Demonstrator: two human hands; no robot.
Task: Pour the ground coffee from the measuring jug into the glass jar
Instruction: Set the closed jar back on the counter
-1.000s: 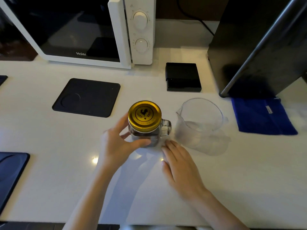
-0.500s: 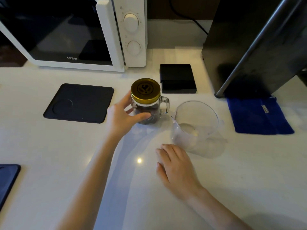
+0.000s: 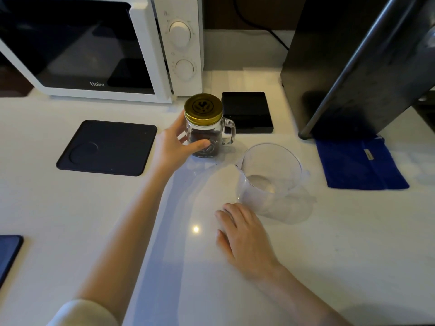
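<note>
A glass jar [image 3: 207,140] with a side handle and a gold screw lid [image 3: 203,107] stands upright on the white counter, dark ground coffee inside it. My left hand [image 3: 174,143] is wrapped around the jar's left side, thumb across its front. To the right stands a clear plastic measuring jug [image 3: 270,177], which looks empty, spout toward the jar. My right hand [image 3: 244,236] lies flat on the counter just in front of the jug, fingers apart, holding nothing.
A white microwave [image 3: 98,48] stands at the back left, a black appliance [image 3: 353,62] at the back right. A small black scale [image 3: 247,112] sits right behind the jar. A black mat [image 3: 108,148] lies left, a blue cloth [image 3: 357,163] right.
My left hand has slid the lidded jar away from me, toward the microwave and the black scale. My right hand has left the jar's base and rests flat near the jug.
</note>
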